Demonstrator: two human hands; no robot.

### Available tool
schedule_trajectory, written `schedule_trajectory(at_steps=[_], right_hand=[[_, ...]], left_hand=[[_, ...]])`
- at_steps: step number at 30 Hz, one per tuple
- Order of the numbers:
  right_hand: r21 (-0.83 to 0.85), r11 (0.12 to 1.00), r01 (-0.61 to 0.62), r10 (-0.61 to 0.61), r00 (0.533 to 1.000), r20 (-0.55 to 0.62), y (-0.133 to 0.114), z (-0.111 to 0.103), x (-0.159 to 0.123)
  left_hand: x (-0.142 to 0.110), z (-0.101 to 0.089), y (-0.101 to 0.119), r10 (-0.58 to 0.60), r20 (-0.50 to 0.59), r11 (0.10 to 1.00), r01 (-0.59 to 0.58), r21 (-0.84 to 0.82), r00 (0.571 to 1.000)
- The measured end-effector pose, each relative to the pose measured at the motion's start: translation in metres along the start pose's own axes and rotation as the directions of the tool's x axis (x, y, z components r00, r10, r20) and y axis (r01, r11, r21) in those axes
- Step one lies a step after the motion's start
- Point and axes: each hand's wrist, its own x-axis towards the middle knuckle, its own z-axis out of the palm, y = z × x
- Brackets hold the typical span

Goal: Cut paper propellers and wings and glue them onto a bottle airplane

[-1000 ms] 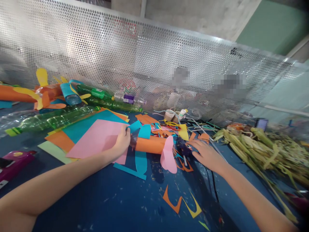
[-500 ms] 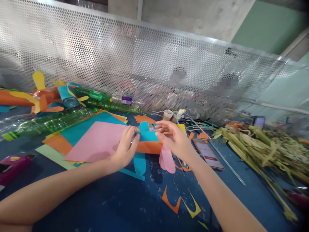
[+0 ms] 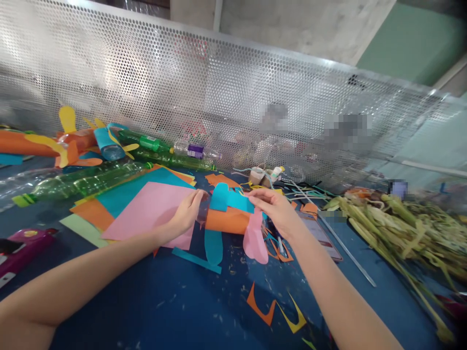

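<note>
A plastic bottle wrapped in orange paper (image 3: 226,219) lies on the blue table (image 3: 175,301), with blue (image 3: 213,245) and pink (image 3: 254,240) paper fins hanging from it. My left hand (image 3: 187,215) grips its neck end, fingers closed round it. My right hand (image 3: 278,209) pinches a blue paper cut-out (image 3: 230,199) and holds it on top of the bottle.
Pink (image 3: 153,210), blue and orange paper sheets lie at left beside green bottles (image 3: 82,181). Finished bottle crafts (image 3: 73,143) sit far left. A phone (image 3: 319,233), paper scraps (image 3: 277,306) and dried leaves (image 3: 401,228) lie right. A perforated metal screen (image 3: 233,97) stands behind.
My right hand left the scraps near the phone, came to the bottle and now pinches the blue cut-out on its top. My left hand stayed on the bottle's neck.
</note>
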Motion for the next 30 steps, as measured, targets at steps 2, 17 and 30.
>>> schedule_trajectory(at_steps=[2,17,30], right_hand=[[-0.037,0.999,0.015,-0.014,0.999,0.036,0.007,0.01,0.0],[-0.204,0.971,0.127,-0.109,0.989,0.098,0.026,0.032,-0.003],[-0.324,0.935,0.142,-0.131,0.99,0.054,0.028,0.034,-0.004]], left_hand=[[-0.002,0.002,-0.005,-0.072,0.031,0.996,0.074,-0.058,0.997],[-0.006,0.005,-0.005,-0.119,0.11,0.987,0.129,-0.093,0.987],[-0.007,0.001,0.004,0.112,0.143,0.973,-0.138,0.187,0.983]])
